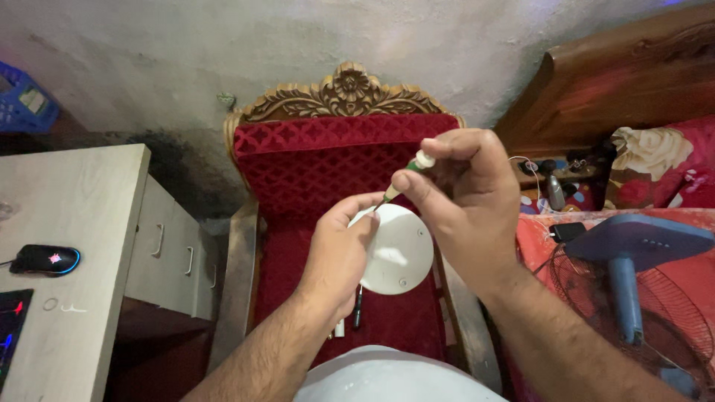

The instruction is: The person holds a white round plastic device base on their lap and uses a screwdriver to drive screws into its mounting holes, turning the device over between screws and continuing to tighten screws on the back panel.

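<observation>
- Head view, nearest the lens: pale cloth over the person's lap [387,376] fills the bottom edge, and both forearms rise from it toward a red upholstered chair [328,160] with a carved wooden crest.
- Left hand [339,253] is curled around the left rim of a round white disc [396,251], its thumb over the upper edge; the disc is held in the air above the chair seat, flat face turned toward the camera.
- Right hand [462,193] sits above and to the right of the disc, its fingers pressed together in a pinch on a small screwdriver [404,179] with a green handle and white cap.
- Screwdriver's long axis slants from the cap, upper right, down-left to the tip, which meets the disc near its upper-left rim, just beside the left thumb.
- Dark pen-like items [357,309] lie on the seat under the disc.
- Off to the sides: a grey desk [82,223] with a mouse [45,259] on the left, a blue fan [633,283] on the right.
</observation>
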The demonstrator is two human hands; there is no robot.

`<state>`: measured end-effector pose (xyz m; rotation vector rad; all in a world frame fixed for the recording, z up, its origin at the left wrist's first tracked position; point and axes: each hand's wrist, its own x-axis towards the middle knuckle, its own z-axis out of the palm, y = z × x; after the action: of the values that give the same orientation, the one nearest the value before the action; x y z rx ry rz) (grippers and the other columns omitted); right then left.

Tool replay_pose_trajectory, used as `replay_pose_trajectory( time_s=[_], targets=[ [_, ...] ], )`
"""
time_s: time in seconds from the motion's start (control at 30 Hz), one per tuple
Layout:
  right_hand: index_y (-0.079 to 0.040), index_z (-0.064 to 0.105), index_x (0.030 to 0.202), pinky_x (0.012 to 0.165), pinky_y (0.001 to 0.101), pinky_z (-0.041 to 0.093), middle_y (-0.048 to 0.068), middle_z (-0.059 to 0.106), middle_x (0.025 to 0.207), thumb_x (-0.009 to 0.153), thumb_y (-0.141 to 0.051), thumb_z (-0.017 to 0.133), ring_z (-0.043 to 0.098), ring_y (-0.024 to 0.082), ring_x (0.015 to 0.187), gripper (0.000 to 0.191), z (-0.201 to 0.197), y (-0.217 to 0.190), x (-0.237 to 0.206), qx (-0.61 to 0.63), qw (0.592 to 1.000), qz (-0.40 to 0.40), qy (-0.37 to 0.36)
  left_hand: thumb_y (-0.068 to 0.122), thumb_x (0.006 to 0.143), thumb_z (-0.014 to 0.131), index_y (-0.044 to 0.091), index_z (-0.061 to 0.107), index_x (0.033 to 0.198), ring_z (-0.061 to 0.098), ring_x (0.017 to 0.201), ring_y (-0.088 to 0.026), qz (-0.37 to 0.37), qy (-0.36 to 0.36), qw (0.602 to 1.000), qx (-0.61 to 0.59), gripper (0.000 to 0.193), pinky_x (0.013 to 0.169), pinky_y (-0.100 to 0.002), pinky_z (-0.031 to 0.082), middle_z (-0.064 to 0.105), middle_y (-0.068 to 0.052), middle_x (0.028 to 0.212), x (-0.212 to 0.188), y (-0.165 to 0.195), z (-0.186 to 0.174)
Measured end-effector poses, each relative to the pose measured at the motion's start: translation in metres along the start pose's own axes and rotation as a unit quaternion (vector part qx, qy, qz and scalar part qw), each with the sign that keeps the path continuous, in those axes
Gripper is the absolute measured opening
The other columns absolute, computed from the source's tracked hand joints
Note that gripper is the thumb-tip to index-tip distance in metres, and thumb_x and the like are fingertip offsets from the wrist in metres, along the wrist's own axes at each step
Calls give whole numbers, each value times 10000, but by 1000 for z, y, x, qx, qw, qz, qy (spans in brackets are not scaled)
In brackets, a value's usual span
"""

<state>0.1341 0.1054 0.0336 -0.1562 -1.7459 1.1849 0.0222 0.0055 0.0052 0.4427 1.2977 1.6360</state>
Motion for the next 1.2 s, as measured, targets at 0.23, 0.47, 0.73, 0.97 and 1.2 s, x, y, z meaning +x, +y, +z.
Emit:
replay_pose_trajectory(
  time_s=[0.23, 0.47, 0.73, 0.97, 1.2],
  targets=[
    [7, 579, 1285, 1022, 284, 588, 82, 693, 1200, 1036, 104, 659, 683, 124, 1143, 278, -8, 0, 3, 38, 998, 39, -25, 96, 993, 511, 51, 699, 1252, 684, 910, -149, 12, 14, 1000, 22, 323, 813, -320, 567, 741, -109, 1037, 2, -1, 0],
    [7, 598, 1283, 984, 240, 551, 42, 638, 1214, 1043, 123, 679, 636, 95, 1120, 279, -6, -3, 1, 32, 998, 35, -33, 118, 1005, 500, 61, 690, 1249, 701, 919, -146, -3, 7, 1000, 21, 315, 810, -324, 584, 743, -102, 1027, 0, 1, 0],
    [6, 633, 1328, 1009, 255, 573, 47, 632, 1254, 1054, 135, 632, 651, 85, 1113, 303, -6, -11, 6, -41, 996, 3, -84, 100, 1006, 498, 56, 691, 1247, 693, 898, -149, 9, 13, 1000, 23, 312, 795, -328, 578, 737, -101, 1016, 1, -4, -3],
    [-23, 698, 1279, 799, 184, 467, 23, 565, 1142, 1015, 125, 695, 560, 47, 947, 303, -3, -13, 4, -75, 994, -6, -80, 101, 1017, 512, 35, 706, 1115, 684, 873, -137, 31, -7, 999, 6, 227, 769, -315, 573, 725, -70, 981, 4, -16, -4],
    [-11, 644, 1335, 897, 216, 534, 20, 632, 1108, 1022, 96, 686, 625, 78, 1034, 334, -2, -13, 4, -32, 997, 37, -56, 119, 1012, 526, 46, 710, 1079, 661, 870, -132, 20, -6, 1000, -8, 209, 750, -316, 555, 701, -56, 979, 0, -16, -2]
  ],
)
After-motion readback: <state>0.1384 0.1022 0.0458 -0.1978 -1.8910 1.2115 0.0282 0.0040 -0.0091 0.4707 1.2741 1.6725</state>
